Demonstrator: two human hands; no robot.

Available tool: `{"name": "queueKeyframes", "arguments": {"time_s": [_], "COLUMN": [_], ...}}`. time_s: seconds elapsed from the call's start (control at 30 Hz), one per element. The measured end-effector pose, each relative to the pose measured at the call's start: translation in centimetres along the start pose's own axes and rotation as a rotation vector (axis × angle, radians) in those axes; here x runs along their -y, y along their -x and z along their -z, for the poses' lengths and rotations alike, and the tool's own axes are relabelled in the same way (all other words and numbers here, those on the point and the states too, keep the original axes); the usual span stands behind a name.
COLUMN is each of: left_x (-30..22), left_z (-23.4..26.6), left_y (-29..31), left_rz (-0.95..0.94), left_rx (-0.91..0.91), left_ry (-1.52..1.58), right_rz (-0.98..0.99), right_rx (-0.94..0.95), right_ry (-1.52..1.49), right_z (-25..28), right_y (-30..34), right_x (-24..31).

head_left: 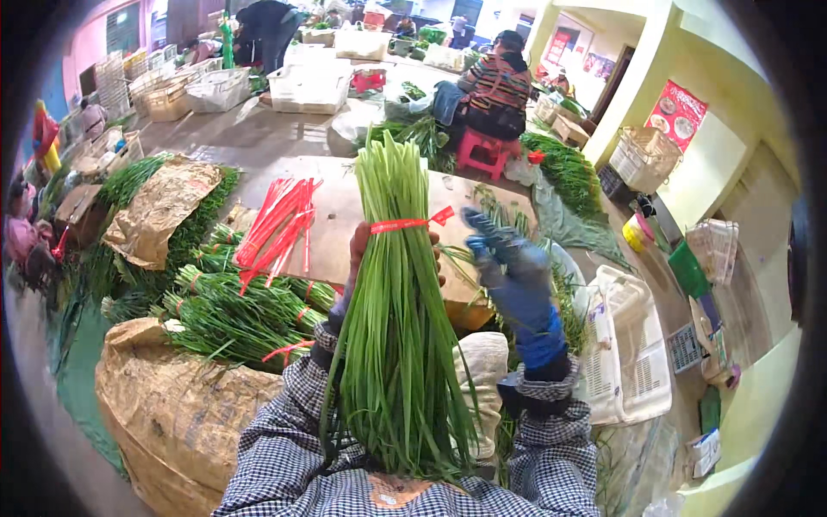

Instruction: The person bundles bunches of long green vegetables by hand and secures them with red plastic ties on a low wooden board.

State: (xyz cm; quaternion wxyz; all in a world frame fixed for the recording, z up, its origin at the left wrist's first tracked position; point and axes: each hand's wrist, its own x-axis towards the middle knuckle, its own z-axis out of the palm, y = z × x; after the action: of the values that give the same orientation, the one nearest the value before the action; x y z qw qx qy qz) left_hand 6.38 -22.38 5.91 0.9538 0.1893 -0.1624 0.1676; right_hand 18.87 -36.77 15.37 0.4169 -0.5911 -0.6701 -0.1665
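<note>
The left hand (362, 258) grips a bundle of green chives (396, 327) upright over the lap, a red tie (405, 225) round its upper part. The gloved right hand (508, 267) hovers open beside it. If that tie sits loose, stalks could slide out onto the tabletop (336, 215).

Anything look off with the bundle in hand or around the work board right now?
Little stands out. The bundle of green chives in the left hand is banded by a red tie whose loose end sticks out sideways. The gloved right hand is open beside it. Stray stalks lie across the board.
</note>
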Motion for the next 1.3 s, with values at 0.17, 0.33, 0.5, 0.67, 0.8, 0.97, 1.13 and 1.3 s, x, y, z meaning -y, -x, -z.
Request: {"name": "queueKeyframes", "arguments": {"time_s": [0.17,0.33,0.5,0.67,0.8,0.97,1.13,1.3], "left_x": [1.6,2.4,2.5,2.8,2.6,1.8,0.8,2.1], "left_z": [1.4,2.5,3.5,4.0,6.6,3.8,3.5,2.4], "left_y": [-0.5,-0.5,-1.1,-1.0,-0.9,-0.9,-1.4,-2.1], "left_rz": [0.067,0.062,0.050,0.153,0.150,0.157,-0.016,-0.158], "left_rx": [0.200,0.112,0.106,0.129,-0.016,-0.223,-0.394,-0.436], "left_ry": [0.126,0.173,0.149,0.175,0.048,-0.044,-0.493,-0.784], "right_rz": [0.032,-0.012,0.037,-0.033,-0.382,-0.272,-0.267,-0.461], "right_rx": [0.023,0.057,0.045,0.164,0.259,0.217,0.022,-0.029], "right_ry": [-0.044,0.001,0.082,0.106,-0.293,0.006,-0.216,-0.354], "right_z": [-3.0,-3.5,-4.4,-4.3,-4.4,-4.3,-3.8,-2.1], "right_y": [-0.3,-0.2,0.5,1.3,2.0,4.8,4.0,1.0], "right_x": [-1.4,-3.5,-4.6,-5.9,-6.5,-8.9,-6.1,-3.6]}}
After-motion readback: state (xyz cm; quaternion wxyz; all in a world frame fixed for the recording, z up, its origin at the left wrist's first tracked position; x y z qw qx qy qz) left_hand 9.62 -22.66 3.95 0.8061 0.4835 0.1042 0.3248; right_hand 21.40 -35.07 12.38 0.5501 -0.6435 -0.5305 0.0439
